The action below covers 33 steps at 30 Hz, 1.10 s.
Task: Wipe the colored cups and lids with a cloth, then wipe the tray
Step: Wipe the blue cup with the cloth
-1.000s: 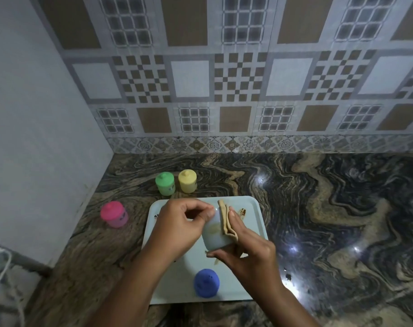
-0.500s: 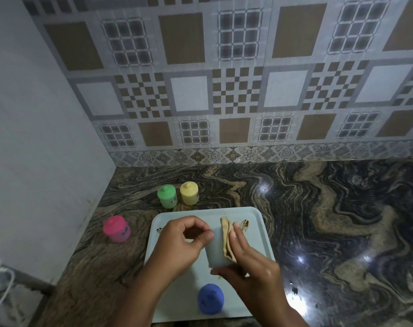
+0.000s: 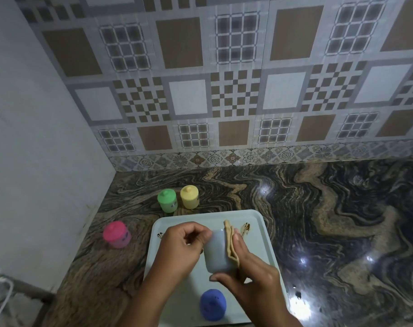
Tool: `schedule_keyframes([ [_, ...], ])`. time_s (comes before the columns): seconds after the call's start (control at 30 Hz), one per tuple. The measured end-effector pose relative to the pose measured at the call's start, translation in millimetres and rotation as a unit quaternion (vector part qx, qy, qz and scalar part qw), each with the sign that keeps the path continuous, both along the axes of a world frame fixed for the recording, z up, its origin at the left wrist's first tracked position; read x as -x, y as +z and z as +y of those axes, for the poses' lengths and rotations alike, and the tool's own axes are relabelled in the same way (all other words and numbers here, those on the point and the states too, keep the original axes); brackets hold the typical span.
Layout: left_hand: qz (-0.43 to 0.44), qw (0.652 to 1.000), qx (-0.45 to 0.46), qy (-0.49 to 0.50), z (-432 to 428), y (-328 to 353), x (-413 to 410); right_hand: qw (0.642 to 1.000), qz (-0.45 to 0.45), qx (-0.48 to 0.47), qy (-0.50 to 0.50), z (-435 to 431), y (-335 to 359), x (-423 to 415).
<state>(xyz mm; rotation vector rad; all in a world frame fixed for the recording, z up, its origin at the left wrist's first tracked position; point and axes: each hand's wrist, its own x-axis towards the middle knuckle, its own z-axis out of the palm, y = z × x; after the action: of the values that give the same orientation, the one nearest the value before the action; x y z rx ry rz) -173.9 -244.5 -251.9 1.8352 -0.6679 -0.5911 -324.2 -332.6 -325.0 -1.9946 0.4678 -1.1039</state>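
Observation:
My left hand (image 3: 180,247) grips the rim of a pale blue cup (image 3: 216,252) held above the light blue tray (image 3: 264,234). My right hand (image 3: 250,277) presses a folded tan cloth (image 3: 231,244) against the cup's right side, thumb under the cup. A blue lid (image 3: 212,304) lies on the tray near its front edge. Brown smears (image 3: 245,228) mark the tray's far right part. Off the tray stand a green lidded cup (image 3: 167,200), a yellow lidded cup (image 3: 189,197) and a pink lidded cup (image 3: 117,234).
The tray sits on a dark swirled stone counter (image 3: 330,220) that runs wide to the right. A tiled wall (image 3: 224,90) closes the back and a plain grey wall (image 3: 35,138) the left. A white cable (image 3: 2,296) hangs at the lower left.
The view has tilted up a little. The cloth stays pressed on the cup's right side and both hands keep their hold; the cup has turned slightly.

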Motion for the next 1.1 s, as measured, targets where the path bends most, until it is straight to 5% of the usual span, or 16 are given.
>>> schedule_keyframes([
  [0.1, -0.065, 0.998, -0.001, -0.003, -2, -3, 2, 0.999, 0.010, 0.030, 0.004, -5, -4, -1],
  [0.27, 0.072, 0.997, 0.019, 0.001, 3, -4, 0, 0.990, 0.002, -0.143, 0.018, -6, -12, 1],
  [0.5, 0.007, 1.000, -0.005, 0.004, -2, -13, 2, 0.998, 0.035, 0.056, 0.001, -4, -3, 1],
  [0.6, 0.005, 1.000, 0.009, 0.000, -3, -14, 1, 0.999, 0.026, 0.027, 0.006, -6, -2, 2],
  [0.77, 0.125, 0.992, 0.004, 0.015, 0, -17, -1, 1.000, 0.008, -0.028, -0.008, -7, -1, 5],
  [0.97, 0.021, 0.999, -0.040, 0.012, -2, -23, 1, 0.982, 0.144, 0.112, 0.046, -3, 2, 10],
  [1.1, 0.040, 0.999, -0.004, 0.023, -4, -21, 2, 0.996, 0.081, 0.031, 0.033, -5, 3, 7],
])
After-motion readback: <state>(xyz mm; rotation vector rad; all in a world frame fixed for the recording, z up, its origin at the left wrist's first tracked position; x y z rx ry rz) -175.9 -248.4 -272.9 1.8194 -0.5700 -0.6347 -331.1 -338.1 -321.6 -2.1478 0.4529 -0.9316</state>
